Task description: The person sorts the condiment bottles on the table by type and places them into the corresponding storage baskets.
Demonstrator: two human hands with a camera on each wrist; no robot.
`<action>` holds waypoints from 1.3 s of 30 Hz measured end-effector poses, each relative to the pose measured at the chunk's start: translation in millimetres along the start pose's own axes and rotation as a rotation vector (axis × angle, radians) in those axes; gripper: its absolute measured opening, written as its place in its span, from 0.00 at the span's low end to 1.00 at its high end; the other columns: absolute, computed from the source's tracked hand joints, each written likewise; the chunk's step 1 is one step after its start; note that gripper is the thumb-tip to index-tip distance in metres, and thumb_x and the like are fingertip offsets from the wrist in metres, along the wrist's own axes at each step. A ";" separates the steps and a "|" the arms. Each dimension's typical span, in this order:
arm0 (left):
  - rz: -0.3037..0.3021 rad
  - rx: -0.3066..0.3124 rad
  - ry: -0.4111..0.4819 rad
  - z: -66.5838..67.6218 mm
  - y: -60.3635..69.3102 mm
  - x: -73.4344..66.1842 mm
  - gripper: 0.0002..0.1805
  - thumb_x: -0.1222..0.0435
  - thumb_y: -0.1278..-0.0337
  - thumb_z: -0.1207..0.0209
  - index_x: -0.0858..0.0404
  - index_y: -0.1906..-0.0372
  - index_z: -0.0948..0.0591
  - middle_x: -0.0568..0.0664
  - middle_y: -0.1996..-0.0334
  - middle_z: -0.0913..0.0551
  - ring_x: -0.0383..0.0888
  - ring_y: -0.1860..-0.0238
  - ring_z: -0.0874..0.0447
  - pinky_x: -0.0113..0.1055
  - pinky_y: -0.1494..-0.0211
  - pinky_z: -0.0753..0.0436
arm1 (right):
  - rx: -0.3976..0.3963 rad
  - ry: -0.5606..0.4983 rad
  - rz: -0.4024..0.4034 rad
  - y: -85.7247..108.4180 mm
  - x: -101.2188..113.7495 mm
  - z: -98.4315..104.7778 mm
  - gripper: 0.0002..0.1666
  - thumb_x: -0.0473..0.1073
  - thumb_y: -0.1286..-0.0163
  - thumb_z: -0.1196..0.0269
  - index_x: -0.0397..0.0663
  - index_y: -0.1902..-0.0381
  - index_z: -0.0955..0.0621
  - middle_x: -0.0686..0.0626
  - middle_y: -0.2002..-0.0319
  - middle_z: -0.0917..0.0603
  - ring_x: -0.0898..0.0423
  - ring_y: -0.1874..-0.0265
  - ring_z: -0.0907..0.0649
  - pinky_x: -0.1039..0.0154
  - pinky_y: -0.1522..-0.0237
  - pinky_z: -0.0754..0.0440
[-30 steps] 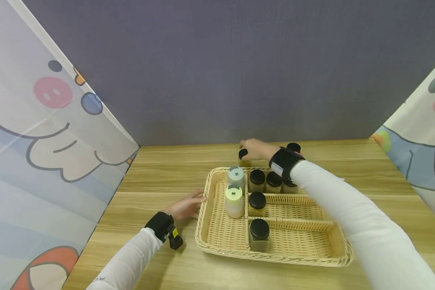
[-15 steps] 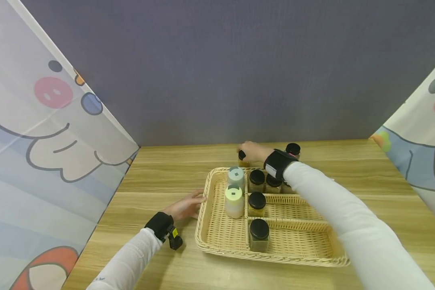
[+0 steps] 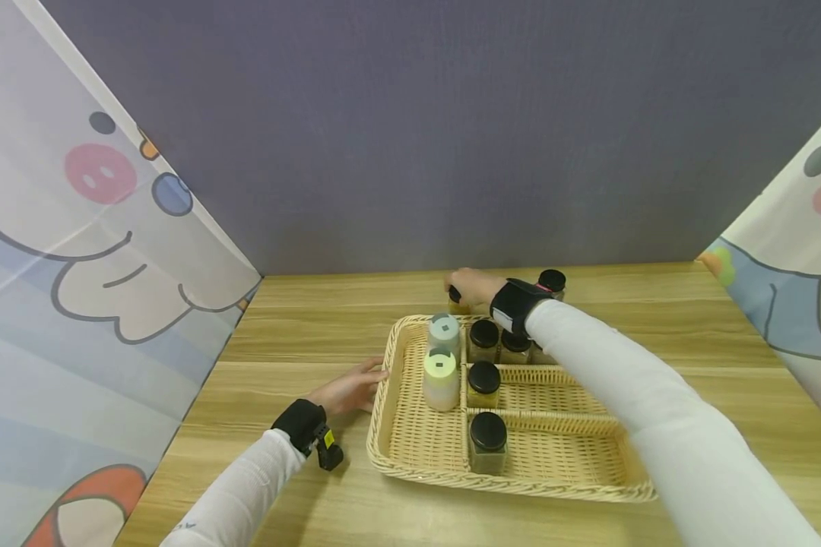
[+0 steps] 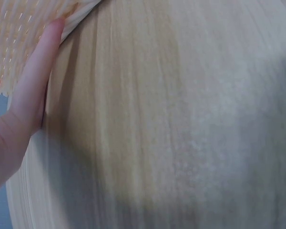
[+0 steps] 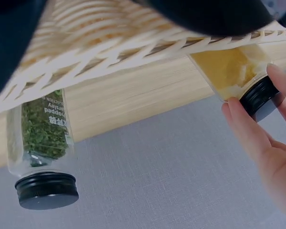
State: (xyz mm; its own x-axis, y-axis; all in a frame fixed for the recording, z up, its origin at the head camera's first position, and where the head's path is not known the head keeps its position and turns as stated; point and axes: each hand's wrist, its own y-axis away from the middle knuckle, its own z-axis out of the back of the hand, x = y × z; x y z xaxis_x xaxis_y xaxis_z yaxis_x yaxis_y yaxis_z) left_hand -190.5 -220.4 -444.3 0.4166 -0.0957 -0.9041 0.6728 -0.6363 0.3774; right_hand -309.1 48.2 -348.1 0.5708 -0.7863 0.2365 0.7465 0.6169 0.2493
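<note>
In the head view, my right hand [image 3: 477,287] grips a spice jar [image 3: 459,304] by its black lid, behind the back rim of the wicker basket [image 3: 410,472]. The right wrist view shows thumb and fingers around the lid [image 5: 262,98], with yellow powder [image 5: 229,69] inside the jar. A jar of chopped parsley [image 5: 43,129] stands apart from the hand, its black lid [image 3: 552,281] visible right of my wrist. My left hand [image 3: 349,390] touches the basket's left side; its thumb [image 4: 38,67] lies straight along the wicker wall.
Inside the basket, a pale blue-capped bottle [image 3: 445,330] and a yellow-capped bottle [image 3: 441,380] stand in the left compartment. Several black-lidded jars [image 3: 484,384] occupy the divided right part. A grey wall [image 3: 451,152] rises behind the wooden table [image 3: 301,304].
My right hand and forearm have shifted slightly left, with the held jar's lid moving a little left and down in view. My left hand stays at the basket's side.
</note>
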 end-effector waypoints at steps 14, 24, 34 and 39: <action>0.002 -0.026 0.032 9.6 -9.1 14.1 0.28 0.62 0.34 0.61 0.58 0.33 0.55 0.63 0.38 0.41 0.53 0.43 0.34 0.54 0.50 0.27 | 0.045 -0.015 -0.028 -5.5 -0.2 -1.3 0.22 0.27 0.46 0.40 0.36 0.51 0.25 0.39 0.52 0.24 0.46 0.54 0.25 0.58 0.56 0.25; -0.008 -0.021 0.031 7.9 -8.9 13.5 0.29 0.62 0.35 0.59 0.59 0.33 0.54 0.64 0.39 0.40 0.53 0.43 0.34 0.54 0.50 0.27 | 0.036 -0.010 -0.034 -8.3 -0.8 -2.6 0.23 0.24 0.49 0.41 0.36 0.52 0.24 0.40 0.54 0.23 0.49 0.58 0.25 0.61 0.60 0.24; -0.009 -0.019 0.045 7.0 -10.4 14.3 0.29 0.62 0.35 0.58 0.60 0.33 0.54 0.63 0.40 0.38 0.52 0.45 0.32 0.53 0.51 0.27 | 0.014 0.013 -0.021 -3.8 0.2 -4.0 0.19 0.24 0.46 0.44 0.37 0.54 0.24 0.40 0.55 0.22 0.47 0.56 0.24 0.60 0.58 0.24; -0.010 -0.019 0.048 6.5 -10.5 13.6 0.29 0.62 0.36 0.58 0.60 0.34 0.53 0.63 0.41 0.37 0.52 0.46 0.31 0.53 0.51 0.27 | 0.010 0.037 -0.015 -1.0 -0.9 0.7 0.19 0.25 0.46 0.43 0.38 0.54 0.23 0.40 0.54 0.22 0.46 0.55 0.24 0.59 0.58 0.24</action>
State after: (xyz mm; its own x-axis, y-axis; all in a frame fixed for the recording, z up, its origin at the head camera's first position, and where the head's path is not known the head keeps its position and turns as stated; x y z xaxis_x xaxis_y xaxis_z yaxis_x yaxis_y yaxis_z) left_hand -195.9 -220.0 -461.9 0.4378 -0.0524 -0.8975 0.6883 -0.6227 0.3721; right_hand -310.7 48.2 -347.9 0.5721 -0.7961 0.1974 0.7516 0.6052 0.2623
